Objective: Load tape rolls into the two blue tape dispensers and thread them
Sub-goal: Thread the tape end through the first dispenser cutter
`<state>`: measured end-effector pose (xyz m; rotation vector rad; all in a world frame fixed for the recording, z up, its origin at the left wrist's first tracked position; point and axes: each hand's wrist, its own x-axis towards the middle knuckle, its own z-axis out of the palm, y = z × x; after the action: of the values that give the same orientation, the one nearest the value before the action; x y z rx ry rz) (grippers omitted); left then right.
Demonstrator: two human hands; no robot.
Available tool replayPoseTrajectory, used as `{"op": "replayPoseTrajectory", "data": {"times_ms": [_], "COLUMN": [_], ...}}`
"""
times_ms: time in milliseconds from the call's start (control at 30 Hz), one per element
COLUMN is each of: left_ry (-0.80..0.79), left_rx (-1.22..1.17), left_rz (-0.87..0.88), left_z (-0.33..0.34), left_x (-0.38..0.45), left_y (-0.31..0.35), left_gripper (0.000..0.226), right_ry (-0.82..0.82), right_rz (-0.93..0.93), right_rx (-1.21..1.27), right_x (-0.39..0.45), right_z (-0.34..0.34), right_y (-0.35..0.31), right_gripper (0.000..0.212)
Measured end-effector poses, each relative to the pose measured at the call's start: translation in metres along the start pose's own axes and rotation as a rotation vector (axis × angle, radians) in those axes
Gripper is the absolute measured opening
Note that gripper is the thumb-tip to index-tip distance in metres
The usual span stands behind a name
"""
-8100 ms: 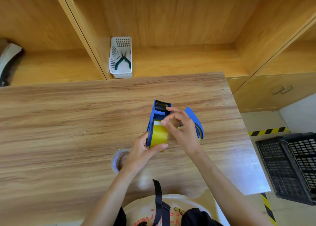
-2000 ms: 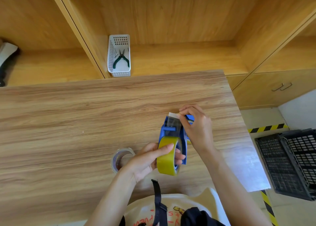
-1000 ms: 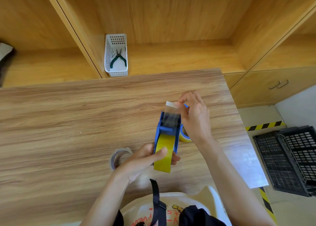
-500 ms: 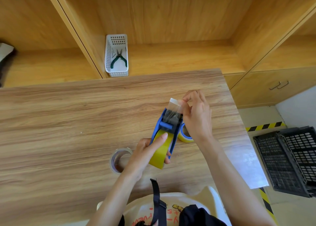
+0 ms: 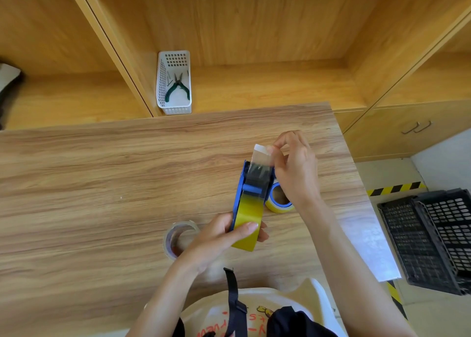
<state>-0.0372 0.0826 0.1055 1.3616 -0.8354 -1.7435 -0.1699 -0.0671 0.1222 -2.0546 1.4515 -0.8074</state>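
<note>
My left hand [image 5: 219, 237] grips a blue tape dispenser [image 5: 251, 183] with a yellowish tape roll [image 5: 248, 219] loaded in it, thumb pressed on the roll. My right hand [image 5: 295, 168] pinches the free tape end [image 5: 261, 153], which runs up over the dispenser's front roller and past its head. A second blue dispenser with a yellow roll [image 5: 279, 200] lies on the table just behind, partly hidden by my right wrist. A clear tape roll [image 5: 179, 237] lies flat on the table left of my left hand.
The wooden table [image 5: 102, 183] ends at the right near a black plastic crate [image 5: 430, 237] on the floor. A white basket with green pliers [image 5: 174, 81] stands on the shelf behind the table. A cabinet with handles is at the far right.
My right hand has drawn the tape end up and away through the dispenser head. The dispenser has shifted slightly in my left hand; the second dispenser came into view behind it.
</note>
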Motion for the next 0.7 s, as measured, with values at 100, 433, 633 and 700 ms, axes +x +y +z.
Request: {"op": "replayPoseTrajectory", "data": {"times_ms": [100, 433, 633, 700], "left_ry": [0.096, 0.317, 0.379, 0.395], "left_rx": [0.019, 0.065, 0.05, 0.048], "left_rz": [0.004, 0.143, 0.226, 0.236], "left_z": [0.003, 0.006, 0.006, 0.005], "left_x": [0.003, 0.001, 0.001, 0.001], "left_y": [0.001, -0.006, -0.005, -0.005], "left_gripper": [0.041, 0.059, 0.052, 0.051], "right_ry": [-0.018, -0.374, -0.674, -0.688], "right_rz": [-0.005, 0.273, 0.598, 0.738], "right_rx": [0.021, 0.158, 0.535, 0.68], "right_x": [0.005, 0.029, 0.027, 0.024], "right_z": [-0.006, -0.013, -0.013, -0.008], "right_y": [-0.001, 0.008, 0.011, 0.01], "right_gripper": [0.013, 0.019, 0.017, 0.01]}}
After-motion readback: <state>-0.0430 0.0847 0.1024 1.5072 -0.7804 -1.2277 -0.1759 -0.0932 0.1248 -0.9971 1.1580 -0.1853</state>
